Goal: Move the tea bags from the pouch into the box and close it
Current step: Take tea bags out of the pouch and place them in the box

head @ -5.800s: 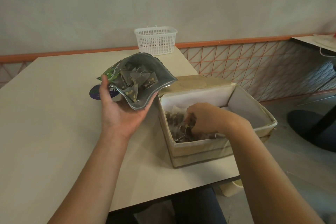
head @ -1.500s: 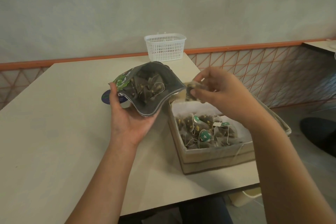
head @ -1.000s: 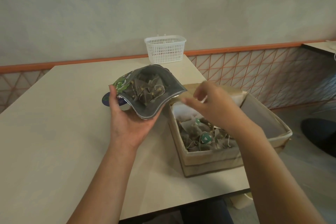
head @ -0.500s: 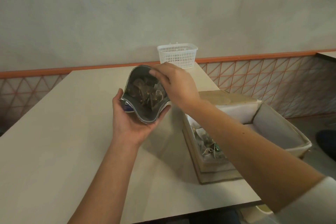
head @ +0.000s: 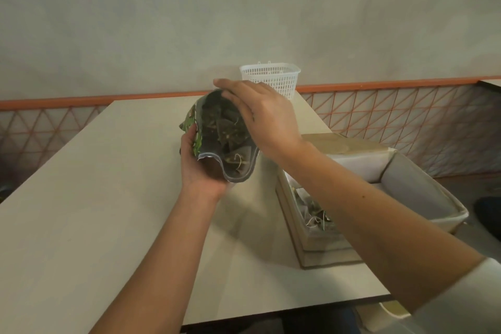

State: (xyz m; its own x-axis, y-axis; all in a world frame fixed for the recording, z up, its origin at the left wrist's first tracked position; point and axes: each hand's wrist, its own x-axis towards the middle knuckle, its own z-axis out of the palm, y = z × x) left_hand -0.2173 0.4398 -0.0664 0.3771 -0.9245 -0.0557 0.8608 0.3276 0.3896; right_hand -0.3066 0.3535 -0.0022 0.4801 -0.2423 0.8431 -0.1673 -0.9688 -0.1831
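Note:
My left hand grips an open foil pouch from below and holds it above the table, mouth facing me. Several pyramid tea bags show inside it. My right hand lies over the pouch mouth, its fingers stretched across the far rim and dipping inside; the thumb is hidden. To the right stands the open cardboard box with several tea bags at its left end, partly covered by my right forearm. Its tan lid lies folded back behind it.
A white plastic basket stands at the far edge of the beige table, by the wall. The box sits near the table's right edge, with floor beyond it. An orange lattice rail runs along the wall.
My right hand dropped a tea bag into the box, then swung back left to the pouch and now reaches further across its mouth. The left hand tilted the pouch more upright.

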